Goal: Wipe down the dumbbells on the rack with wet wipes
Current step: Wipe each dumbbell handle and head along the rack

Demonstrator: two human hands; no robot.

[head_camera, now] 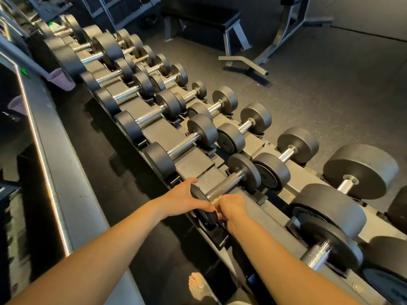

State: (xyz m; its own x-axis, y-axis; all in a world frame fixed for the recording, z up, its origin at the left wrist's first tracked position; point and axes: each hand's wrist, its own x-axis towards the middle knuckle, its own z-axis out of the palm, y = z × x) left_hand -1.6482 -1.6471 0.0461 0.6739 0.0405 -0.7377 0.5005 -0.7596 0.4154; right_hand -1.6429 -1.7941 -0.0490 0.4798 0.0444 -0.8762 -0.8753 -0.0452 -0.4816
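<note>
Down on the dark floor [319, 84] by the near end of the rack [193, 160]: one foot [198, 287], toes showing.

Reaching over the rack's near end with both bare forearms. Gripping a small dumbbell [224, 183] there with the left hand [185, 199], thumb up on the rim of the near head, fingers curled over the front of that head. Clutching a crumpled pale wipe [214, 200] in the right hand [233, 206], fingers closed tight round it, pressing it to the near end of the knurled handle, right where handle meets head. Hands almost touching, the wipe between them. Lying across the rack's upper tier, far head toward the lower tier.

Just right of it on the rack: a heavier dumbbell [326, 216] with broad black heads and a bright handle.

Farther along the rack: two tiers of black-headed dumbbells [182, 142] with chrome handles, side by side in their cradles, running away toward the far left, the farthest ones blurred.

Left of the rack's far half: a purple towel [62, 79] draped over a grey rail.

Beyond the rack, across the open floor: a black padded bench [204, 18] on grey steel legs.
</note>
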